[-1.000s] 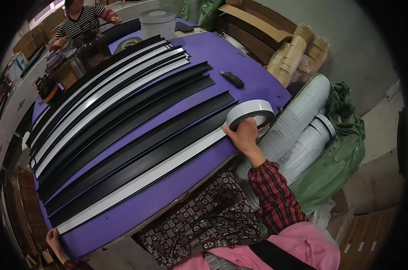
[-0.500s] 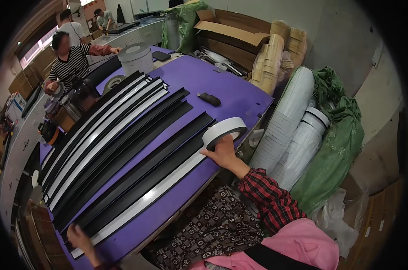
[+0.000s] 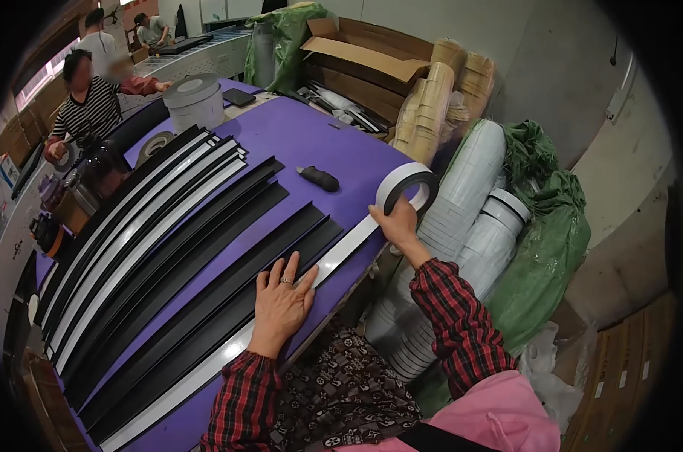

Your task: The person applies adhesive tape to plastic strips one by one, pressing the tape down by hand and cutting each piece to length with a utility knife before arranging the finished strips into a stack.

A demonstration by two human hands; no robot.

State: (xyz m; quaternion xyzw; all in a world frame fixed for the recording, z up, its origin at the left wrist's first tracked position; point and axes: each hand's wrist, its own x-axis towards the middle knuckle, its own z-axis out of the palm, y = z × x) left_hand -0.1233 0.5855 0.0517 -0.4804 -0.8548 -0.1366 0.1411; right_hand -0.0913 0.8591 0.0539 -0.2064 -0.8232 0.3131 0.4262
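Observation:
My right hand (image 3: 398,226) is closed around a roll of white tape (image 3: 401,178), fingers inside its ring, off the table's near right edge. From the roll, a white tape strip (image 3: 352,246) runs down to the nearest black channel profile (image 3: 168,379) and along it. My left hand (image 3: 283,298) lies flat on that profile and the tape, fingers spread, a ring on one finger. Beside it, farther from me, lies another black profile (image 3: 206,297). Several more profiles, some with white strips (image 3: 142,245), lie side by side on the purple table (image 3: 311,135).
A dark wrapped tool (image 3: 319,178) lies beyond the profiles. Large tape rolls (image 3: 194,105) and bottles (image 3: 81,188) stand along the far side. Wrapped white rolls (image 3: 462,196) and a green sack (image 3: 548,264) flank the right edge. A co-worker in stripes (image 3: 89,109) is across the table.
My left hand has come from the profile's lower left end to its middle and now lies flat. My right hand has moved the tape roll past the profile's right end, stretching tape out.

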